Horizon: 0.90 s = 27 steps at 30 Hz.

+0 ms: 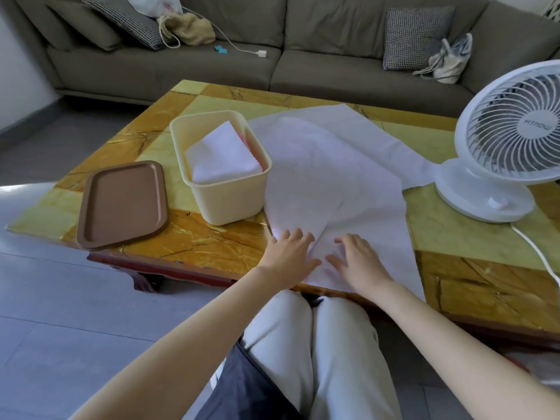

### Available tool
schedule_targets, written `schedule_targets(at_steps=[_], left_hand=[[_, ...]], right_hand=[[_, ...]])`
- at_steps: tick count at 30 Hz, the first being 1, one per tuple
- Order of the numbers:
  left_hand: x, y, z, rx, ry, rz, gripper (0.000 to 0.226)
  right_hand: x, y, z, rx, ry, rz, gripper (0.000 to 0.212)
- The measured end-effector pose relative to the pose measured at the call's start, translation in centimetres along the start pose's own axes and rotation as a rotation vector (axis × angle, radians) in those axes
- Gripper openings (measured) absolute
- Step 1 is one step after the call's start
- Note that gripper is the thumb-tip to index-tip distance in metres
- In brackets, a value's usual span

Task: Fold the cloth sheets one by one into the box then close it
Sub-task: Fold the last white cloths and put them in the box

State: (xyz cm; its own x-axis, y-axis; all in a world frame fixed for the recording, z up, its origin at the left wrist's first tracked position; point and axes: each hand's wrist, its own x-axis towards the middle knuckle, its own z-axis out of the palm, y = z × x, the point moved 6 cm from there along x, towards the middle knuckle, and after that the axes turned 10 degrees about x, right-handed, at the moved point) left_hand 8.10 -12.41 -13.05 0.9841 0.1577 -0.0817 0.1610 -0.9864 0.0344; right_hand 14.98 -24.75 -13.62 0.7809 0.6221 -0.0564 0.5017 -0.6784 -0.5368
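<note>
A large white cloth sheet [330, 174] lies spread across the table, one side folded over near the front edge. My left hand [289, 253] and my right hand [357, 256] rest flat on its near part, fingers spread, side by side. A cream box [233, 201] stands left of the sheet, holding a folded white cloth [222, 156] with a pink one showing behind it. The brown lid [121, 204] lies upside down on the table, left of the box.
A white desk fan [509, 140] stands on the sheet's right corner, its cord [539, 253] trailing over the table [472, 237] edge. A grey sofa [303, 56] with cushions and bags runs along the back. My knees are under the near edge.
</note>
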Motion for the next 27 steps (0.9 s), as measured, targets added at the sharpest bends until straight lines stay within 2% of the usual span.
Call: schedule_targets(at_steps=[3,8,11,14,16,18,19,23,27], left_hand=[[0.8,0.5,0.9,0.014,-0.037,-0.046,0.056],[1.7,2.2,0.5,0.031,0.012,-0.109,0.032],[1.9,2.8,0.1,0.025,0.018,-0.109,0.027],[2.0,2.6,-0.9,-0.138,0.052,-0.146,0.021],[2.1,2.2,-1.8,-0.242,0.101,-0.158,0.019],[1.8,2.2,-2.6,-0.248,0.155,-0.145,0.02],[1.6,2.0,-2.8,-0.233,0.174,-0.143,0.02],[1.3,1.0,-2.6,-0.12,0.132,-0.131,0.03],[0.7,-0.2,-2.3,-0.033,0.052,-0.116,0.048]], right_hand=[[-1.3,3.2,-1.2,-0.149,-0.107,0.08,0.063],[-3.3,3.8,-0.8,-0.243,-0.263,0.126,0.084],[-4.5,3.9,-0.6,-0.229,-0.307,0.127,0.078],[-5.6,4.2,-1.3,-0.191,-0.332,0.129,0.071],[-6.1,4.6,-1.4,-0.277,-0.351,0.112,0.076],[-6.8,5.1,-1.4,-0.391,-0.359,0.089,0.08],[-7.0,5.1,-1.4,-0.418,-0.346,0.081,0.077],[-7.1,5.1,-2.5,-0.28,-0.128,0.031,0.031],[-8.0,6.8,-4.3,-0.203,0.005,0.122,0.028]])
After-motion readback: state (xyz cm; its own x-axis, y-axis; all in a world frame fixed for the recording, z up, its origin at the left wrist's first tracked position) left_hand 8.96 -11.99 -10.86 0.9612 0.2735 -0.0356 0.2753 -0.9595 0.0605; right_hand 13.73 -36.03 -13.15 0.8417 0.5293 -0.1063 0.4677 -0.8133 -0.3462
